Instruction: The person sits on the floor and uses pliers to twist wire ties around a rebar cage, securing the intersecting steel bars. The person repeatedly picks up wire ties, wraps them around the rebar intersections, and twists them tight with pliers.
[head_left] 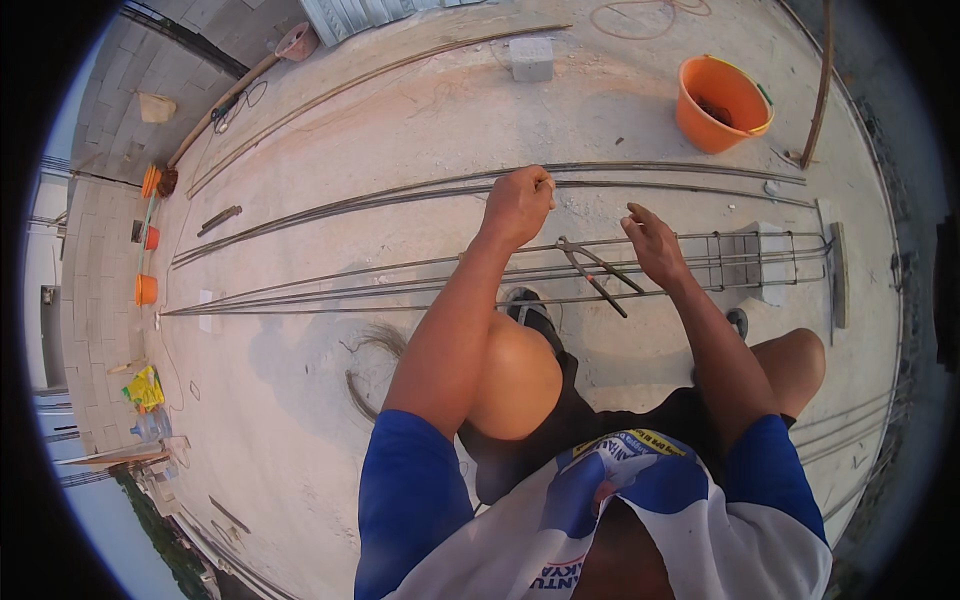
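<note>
Left hand [519, 207]: grip curls together, contents unclear. Right hand [655, 247]: grip stands apart, right of pincers [597, 284].

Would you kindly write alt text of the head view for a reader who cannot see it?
A person's bare left hand, curled, and bare right hand, open, extend over long, thin, dark-grey steel rods; long-handled dark metal pincers lie across some. Beyond, to the right, a round orange plastic bucket stands on the pale concrete floor.
</note>
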